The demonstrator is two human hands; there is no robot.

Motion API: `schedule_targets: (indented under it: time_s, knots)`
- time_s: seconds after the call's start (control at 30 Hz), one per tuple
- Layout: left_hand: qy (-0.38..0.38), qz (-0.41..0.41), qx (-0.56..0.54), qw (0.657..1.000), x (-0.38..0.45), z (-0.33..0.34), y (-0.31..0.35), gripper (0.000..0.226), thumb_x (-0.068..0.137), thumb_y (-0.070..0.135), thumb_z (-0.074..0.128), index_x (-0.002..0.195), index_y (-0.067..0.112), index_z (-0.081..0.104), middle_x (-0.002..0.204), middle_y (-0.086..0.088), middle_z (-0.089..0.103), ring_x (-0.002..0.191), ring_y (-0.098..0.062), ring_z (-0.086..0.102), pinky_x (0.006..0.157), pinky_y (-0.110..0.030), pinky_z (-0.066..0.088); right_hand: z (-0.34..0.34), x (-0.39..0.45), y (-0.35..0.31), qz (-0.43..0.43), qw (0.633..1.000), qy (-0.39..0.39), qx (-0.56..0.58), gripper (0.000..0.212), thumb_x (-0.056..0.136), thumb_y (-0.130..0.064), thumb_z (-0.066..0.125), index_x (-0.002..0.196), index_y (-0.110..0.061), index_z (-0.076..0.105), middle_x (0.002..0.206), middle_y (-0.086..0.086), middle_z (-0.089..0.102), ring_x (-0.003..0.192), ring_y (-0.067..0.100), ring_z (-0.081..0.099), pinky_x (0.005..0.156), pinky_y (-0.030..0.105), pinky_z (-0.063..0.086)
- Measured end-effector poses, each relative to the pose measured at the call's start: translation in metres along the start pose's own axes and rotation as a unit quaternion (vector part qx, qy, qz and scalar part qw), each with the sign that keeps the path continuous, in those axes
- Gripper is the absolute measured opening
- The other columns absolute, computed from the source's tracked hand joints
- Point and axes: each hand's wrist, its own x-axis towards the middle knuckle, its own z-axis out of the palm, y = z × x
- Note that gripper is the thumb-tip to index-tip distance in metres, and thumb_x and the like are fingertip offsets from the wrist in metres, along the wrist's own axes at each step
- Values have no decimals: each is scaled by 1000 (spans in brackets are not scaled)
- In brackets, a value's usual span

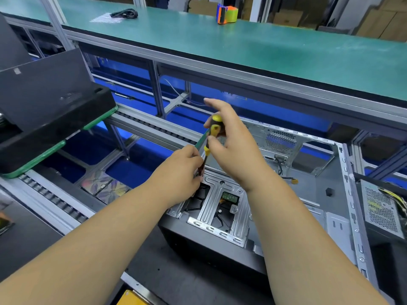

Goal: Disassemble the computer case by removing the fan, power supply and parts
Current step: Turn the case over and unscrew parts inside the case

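Bare forearms reaching in from 7 and 5 o'clock, meeting just above centre over an opened computer case (308, 194) lying on its side, filling the frame from centre out to 4 o'clock. Green-topped upper shelf (242, 47) running across from 10 to 3 o'clock, with an orange and yellow tape dispenser (227, 14) at 12 and a coiled black cable (124, 13) at 11. Black case panel (50, 95) on a green-edged tray at 9. Grey power supply (382, 210) standing outside the case at 3. Silver drive bracket (220, 205) inside the case's near end, just below the hands. Right hand (231, 139) curled round the yellow-and-black handle of a screwdriver (211, 137), index finger raised. Left hand (180, 170) pinching the shaft near the tip, at the bracket's upper edge.
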Motion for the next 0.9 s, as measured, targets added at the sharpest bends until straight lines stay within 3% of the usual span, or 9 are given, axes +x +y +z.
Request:
schedule_targets:
  time_s: [0.13,0.23,0.37,0.47,0.6,0.67,0.73,0.8,0.9]
  knots:
    - [14,11,44,999,0,2,4,15,88,26,63,91,13,57,118,3,46,98,-20,47,67,-29,34,0,-1,5,4,1000,-14,-15,53,87,-12,57,134,-35,46,103,-11,58,97,11,57,87,40,50]
    - [20,25,85,996,0,3,6,16,91,28,59,97,14,58,119,1,48,96,-22,47,73,-30,32,1,0,7,-4,999,-6,-53,58,90,-18,61,138,-42,39,101,-15,56,93,7,56,82,36,51]
    - [26,19,99,995,2,2,10,15,93,28,55,101,15,56,113,0,47,95,-22,48,80,-34,36,0,0,7,32,998,50,31,60,89,-15,64,135,-43,39,98,-16,64,92,5,62,82,31,53]
    - [64,-1,-5,998,4,-8,12,5,93,21,58,95,19,53,104,3,48,92,-17,48,77,-30,35,-5,3,4,57,978,132,152,40,89,-12,68,125,-23,54,99,-4,69,91,13,67,79,36,57]
    - [34,-61,-196,978,4,-19,15,10,96,24,55,91,32,53,97,14,51,87,-1,50,70,-13,36,-21,7,-4,55,916,197,346,27,94,-4,60,120,-12,60,92,0,65,88,14,64,75,25,53]
    - [10,-107,-305,946,3,-23,20,11,97,26,55,89,33,58,93,11,60,84,-2,56,72,-16,42,-31,6,-9,46,903,195,381,26,99,-5,51,123,-15,57,91,3,63,89,18,62,82,31,52]
    - [-14,-137,-416,899,3,-26,26,11,97,26,55,90,29,63,88,10,68,85,-7,62,79,-24,49,-43,0,-13,27,915,173,364,28,100,-8,47,124,-21,56,90,2,58,86,19,58,85,34,51]
    - [-47,-136,-512,847,5,-29,35,17,99,23,54,87,21,66,82,8,67,83,-11,62,83,-31,49,-56,-11,-18,15,952,138,272,30,97,-10,51,122,-24,59,87,-3,52,80,13,51,80,28,48]
    - [-106,-114,-644,749,9,-34,52,20,100,20,50,85,17,63,79,7,62,73,-6,56,74,-25,45,-68,-32,-28,63,984,90,138,26,85,-13,68,110,-21,67,81,-5,52,73,8,48,68,19,43]
